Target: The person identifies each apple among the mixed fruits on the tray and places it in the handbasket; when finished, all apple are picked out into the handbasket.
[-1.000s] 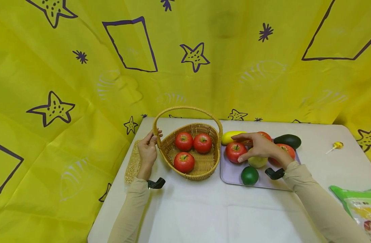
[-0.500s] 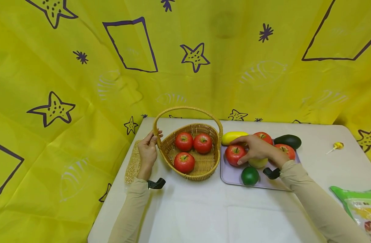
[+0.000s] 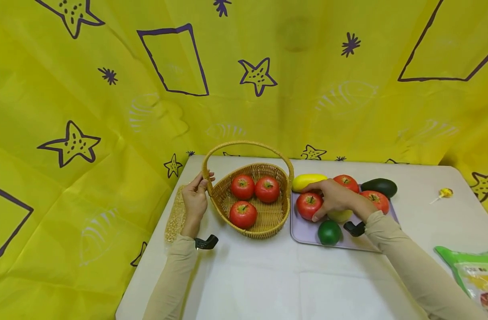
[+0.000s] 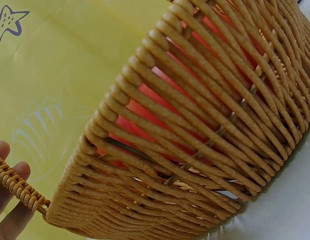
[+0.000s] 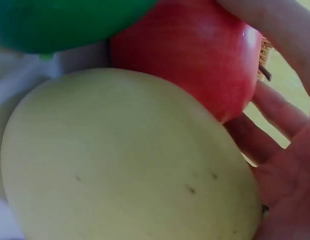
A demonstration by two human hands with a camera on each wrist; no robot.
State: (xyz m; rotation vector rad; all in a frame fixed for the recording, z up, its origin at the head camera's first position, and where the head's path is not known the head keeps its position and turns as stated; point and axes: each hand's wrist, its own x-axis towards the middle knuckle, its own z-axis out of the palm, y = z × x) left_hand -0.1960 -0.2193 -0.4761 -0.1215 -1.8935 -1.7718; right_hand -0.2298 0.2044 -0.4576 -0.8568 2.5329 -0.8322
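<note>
In the head view my left hand [image 3: 194, 202] grips the left side of the handle of a wicker basket [image 3: 270, 218]. Three red apples [image 3: 243, 214] lie inside it. The left wrist view shows fingers [image 4: 17, 220] at the handle and red behind the weave. Over a lilac tray [image 3: 302, 232] to the right, my right hand [image 3: 337, 195] holds another red apple [image 3: 308, 206] between thumb and fingers. Up close in the right wrist view, that apple [image 5: 190, 55] touches a pale yellow-green round fruit [image 5: 124, 160], and a green fruit [image 5: 64, 22] sits beside it.
On the tray are also a yellow oblong fruit [image 3: 308, 181], two more red apples [image 3: 376, 201] and a dark green avocado-like fruit [image 3: 380, 187]. A lollipop [image 3: 444, 193] and a green-edged bag [image 3: 474, 278] lie at right. A clear bag of grains [image 3: 175, 222] is at far left.
My right hand has lowered slightly and closed round the apple at the tray's left side. The left hand and the basket have stayed in place.
</note>
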